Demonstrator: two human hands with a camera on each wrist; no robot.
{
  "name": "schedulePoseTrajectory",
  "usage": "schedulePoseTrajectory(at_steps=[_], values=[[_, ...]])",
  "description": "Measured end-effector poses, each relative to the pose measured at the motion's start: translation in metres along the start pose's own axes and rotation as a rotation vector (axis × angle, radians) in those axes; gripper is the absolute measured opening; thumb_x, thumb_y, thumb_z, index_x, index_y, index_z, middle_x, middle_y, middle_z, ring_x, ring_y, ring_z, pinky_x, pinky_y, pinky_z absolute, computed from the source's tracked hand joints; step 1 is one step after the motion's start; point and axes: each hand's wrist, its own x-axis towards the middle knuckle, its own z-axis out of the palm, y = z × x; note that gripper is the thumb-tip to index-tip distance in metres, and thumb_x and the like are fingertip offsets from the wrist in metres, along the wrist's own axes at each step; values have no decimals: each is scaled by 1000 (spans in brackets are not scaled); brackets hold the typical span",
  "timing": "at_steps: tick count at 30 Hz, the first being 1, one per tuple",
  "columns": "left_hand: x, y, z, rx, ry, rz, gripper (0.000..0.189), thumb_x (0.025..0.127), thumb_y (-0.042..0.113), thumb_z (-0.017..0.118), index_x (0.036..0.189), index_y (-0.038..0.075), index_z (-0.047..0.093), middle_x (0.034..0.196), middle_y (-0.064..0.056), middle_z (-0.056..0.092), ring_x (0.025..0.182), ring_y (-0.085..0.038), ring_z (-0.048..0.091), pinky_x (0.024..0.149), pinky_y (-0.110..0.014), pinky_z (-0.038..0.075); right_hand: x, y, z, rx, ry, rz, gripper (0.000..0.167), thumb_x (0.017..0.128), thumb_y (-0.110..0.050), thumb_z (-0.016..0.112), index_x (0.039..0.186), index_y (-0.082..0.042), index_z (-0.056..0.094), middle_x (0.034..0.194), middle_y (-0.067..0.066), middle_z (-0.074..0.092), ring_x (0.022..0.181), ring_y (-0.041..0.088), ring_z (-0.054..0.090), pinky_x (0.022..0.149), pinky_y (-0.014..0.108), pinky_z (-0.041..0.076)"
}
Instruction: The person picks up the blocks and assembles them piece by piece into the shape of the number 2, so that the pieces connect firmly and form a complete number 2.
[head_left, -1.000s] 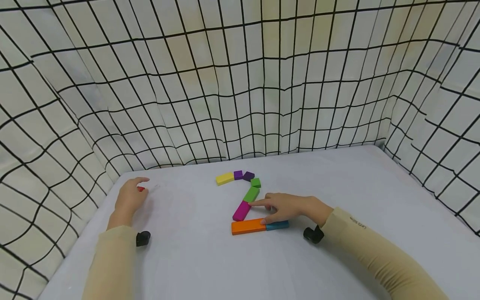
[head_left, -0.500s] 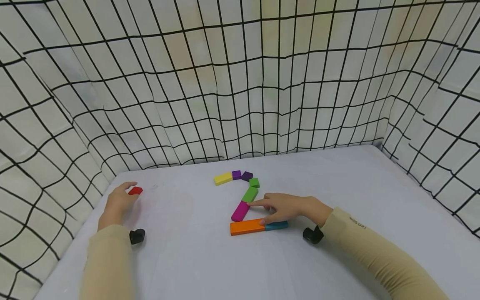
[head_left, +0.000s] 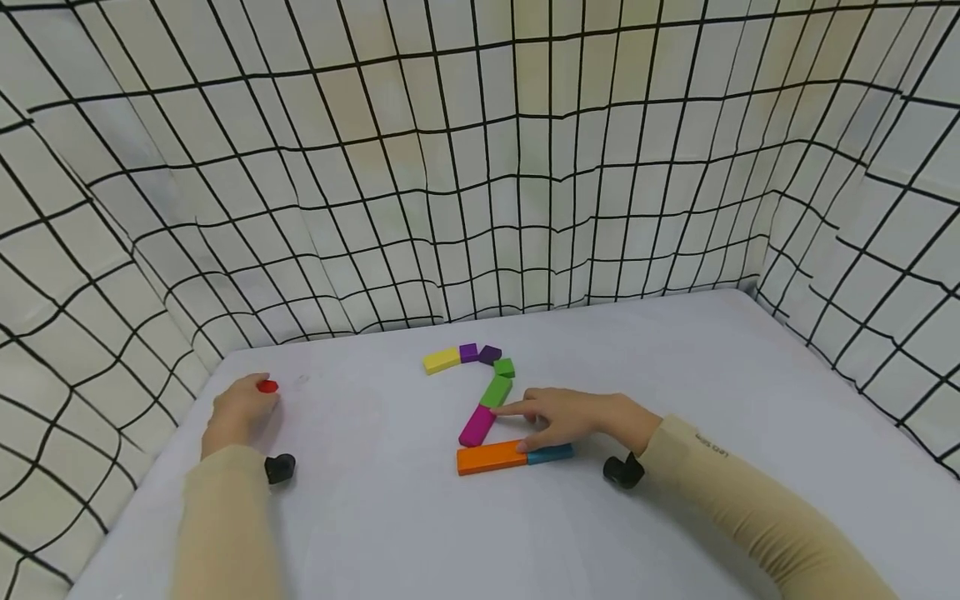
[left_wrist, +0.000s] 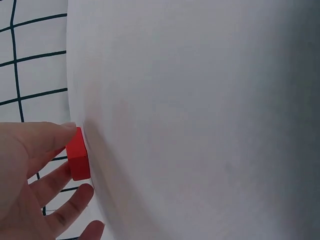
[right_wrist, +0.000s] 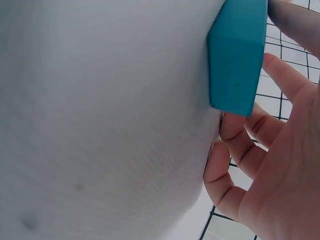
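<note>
At the left end of the table, my left hand (head_left: 242, 407) pinches a small red block (head_left: 267, 387) between thumb and fingers. The left wrist view shows the thumb on that red block (left_wrist: 78, 156), the remaining fingers spread below. My right hand (head_left: 566, 414) rests on the row of blocks. Its straight index finger touches the magenta block (head_left: 476, 427) near the long green block (head_left: 497, 392), and its thumb lies on the orange block (head_left: 487, 458) where the blue block (head_left: 551, 454) adjoins. The right wrist view shows the blue block (right_wrist: 236, 60) beside the palm, other fingers curled on the table.
Beyond the long green block, the line bends left through a small green block (head_left: 505, 367), a dark purple block (head_left: 491, 355), a purple block (head_left: 468, 352) and a yellow block (head_left: 442, 360). Black netting (head_left: 480, 175) over white cloth surrounds the white table (head_left: 375, 517).
The left hand first moved left, uncovering the red block, then its fingers closed onto the block. The right hand keeps its place on the blocks; the whole view has shifted slightly.
</note>
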Motion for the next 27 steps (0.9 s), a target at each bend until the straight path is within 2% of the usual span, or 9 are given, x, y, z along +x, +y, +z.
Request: schedulePoseTrajectory(at_steps=[2, 6, 9, 13, 21, 27], values=[[-2, 2, 2, -2, 17, -26, 63, 101, 20, 38, 158, -2, 21, 152, -41, 22, 133, -65, 21, 102, -74, 30, 0, 0, 1, -2, -2, 1, 66, 95, -41, 72, 156, -33, 46, 106, -6, 52, 100, 13, 50, 82, 29, 48], [-2, 3, 5, 26, 69, -14, 60, 98, 14, 36, 155, -4, 28, 150, -42, 26, 131, -67, 24, 102, -78, 23, 1, 0, 2, -21, 1, 2, 66, 95, -41, 72, 156, -34, 46, 106, -7, 52, 99, 12, 50, 82, 29, 48], [0, 1, 5, 45, 96, -6, 59, 95, 7, 38, 152, -6, 32, 146, -44, 30, 127, -67, 30, 100, -78, 23, 1, -1, 2, -31, -1, 1, 66, 96, -42, 71, 156, -35, 45, 107, -6, 52, 100, 12, 50, 83, 29, 48], [3, -2, 4, 42, 107, -8, 59, 92, 5, 41, 150, -6, 35, 143, -43, 34, 123, -62, 37, 97, -76, 27, 1, -2, 1, -24, -4, 4, 66, 96, -42, 71, 156, -34, 45, 107, -6, 52, 100, 13, 50, 83, 29, 48], [0, -8, 2, 26, 102, -17, 56, 95, 6, 46, 149, -8, 36, 143, -42, 35, 124, -59, 36, 99, -77, 26, 3, -5, 3, 5, -14, -1, 66, 95, -41, 72, 156, -33, 46, 105, -6, 52, 99, 13, 50, 81, 29, 48], [-3, -1, -1, -26, 88, 12, 57, 97, 6, 46, 151, -7, 35, 146, -41, 32, 128, -58, 33, 98, -74, 31, 1, -4, 3, -6, 4, 18, 65, 95, -39, 72, 155, -34, 46, 105, -7, 52, 99, 13, 50, 82, 29, 48]])
